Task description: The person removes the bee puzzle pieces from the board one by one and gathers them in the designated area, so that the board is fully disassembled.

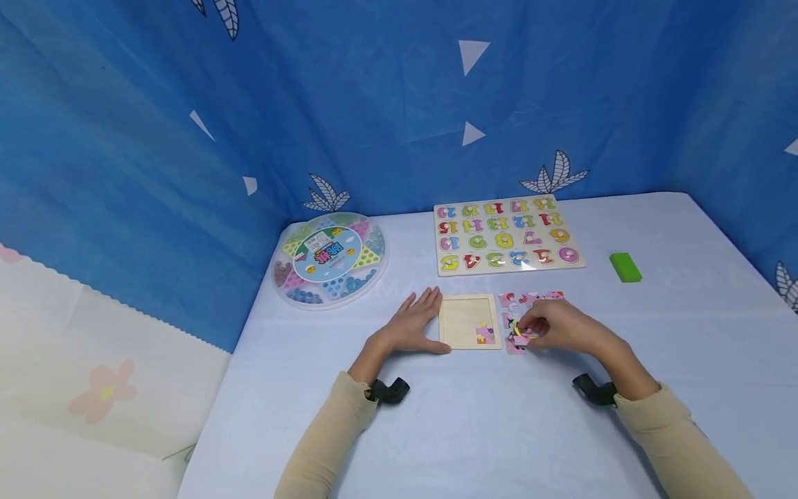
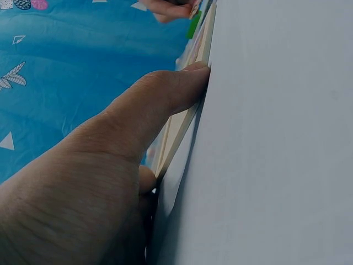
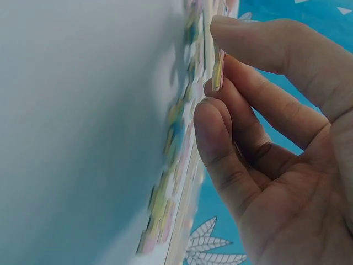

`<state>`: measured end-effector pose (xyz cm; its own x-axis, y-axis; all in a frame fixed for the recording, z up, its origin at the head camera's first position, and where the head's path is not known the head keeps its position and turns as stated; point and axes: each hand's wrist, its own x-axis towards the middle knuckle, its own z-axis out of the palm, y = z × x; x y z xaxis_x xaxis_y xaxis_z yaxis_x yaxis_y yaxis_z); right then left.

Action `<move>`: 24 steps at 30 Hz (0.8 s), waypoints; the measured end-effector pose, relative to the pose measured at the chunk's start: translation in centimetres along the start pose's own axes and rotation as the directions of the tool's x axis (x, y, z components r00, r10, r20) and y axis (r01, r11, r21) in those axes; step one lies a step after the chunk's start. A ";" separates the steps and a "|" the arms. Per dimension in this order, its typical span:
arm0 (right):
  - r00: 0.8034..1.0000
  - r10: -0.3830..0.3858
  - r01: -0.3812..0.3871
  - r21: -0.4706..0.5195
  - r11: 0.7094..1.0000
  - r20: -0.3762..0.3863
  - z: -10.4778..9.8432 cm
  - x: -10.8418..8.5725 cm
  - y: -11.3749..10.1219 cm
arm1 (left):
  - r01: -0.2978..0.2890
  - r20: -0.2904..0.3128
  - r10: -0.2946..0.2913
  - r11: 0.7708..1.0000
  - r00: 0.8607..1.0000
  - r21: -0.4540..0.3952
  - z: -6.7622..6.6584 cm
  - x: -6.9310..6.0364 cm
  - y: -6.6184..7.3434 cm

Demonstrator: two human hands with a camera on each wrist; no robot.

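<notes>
My left hand lies at the left side of a shallow square wooden puzzle tray. Its fingers are extended by the left edge, and the thumb touches the near edge. One pink and orange puzzle piece sits in the tray's near right corner. Right of the tray, my right hand pinches a thin puzzle piece between thumb and fingers, held above other loose puzzle pieces. In the head view the hand partly hides those pieces. The right wrist view shows the held piece edge-on.
Behind the tray lies a wooden number board with colourful numerals. A round clear-lidded game box with beads stands at the back left. A green block lies on the right of the white-covered table. Blue curtain hangs behind.
</notes>
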<state>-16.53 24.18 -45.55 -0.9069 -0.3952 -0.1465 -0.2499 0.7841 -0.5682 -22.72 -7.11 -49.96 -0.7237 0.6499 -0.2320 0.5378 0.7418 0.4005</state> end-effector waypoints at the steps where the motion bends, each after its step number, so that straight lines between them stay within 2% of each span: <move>1: 1.000 0.004 -0.004 -0.005 1.000 -0.001 0.0 -0.2 0.2 | 0.000 0.002 0.000 1.000 1.000 -0.003 0.0 0.0 0.0; 15: 0.999 0.044 -0.044 -0.024 0.999 -0.014 -0.2 -1.7 1.5 | -0.003 0.007 0.003 1.000 1.000 -0.023 -0.1 -0.1 0.1; 24: 0.997 0.074 -0.075 -0.028 0.997 -0.017 -0.2 -2.2 2.0 | 0.004 0.003 -0.004 1.000 1.000 -0.005 0.0 0.0 0.0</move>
<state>-15.06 26.71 -46.16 -0.9286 -0.3275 -0.1743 -0.1907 0.8243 -0.5330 -22.72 -7.12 -49.98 -0.7245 0.6474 -0.2367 0.5327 0.7438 0.4037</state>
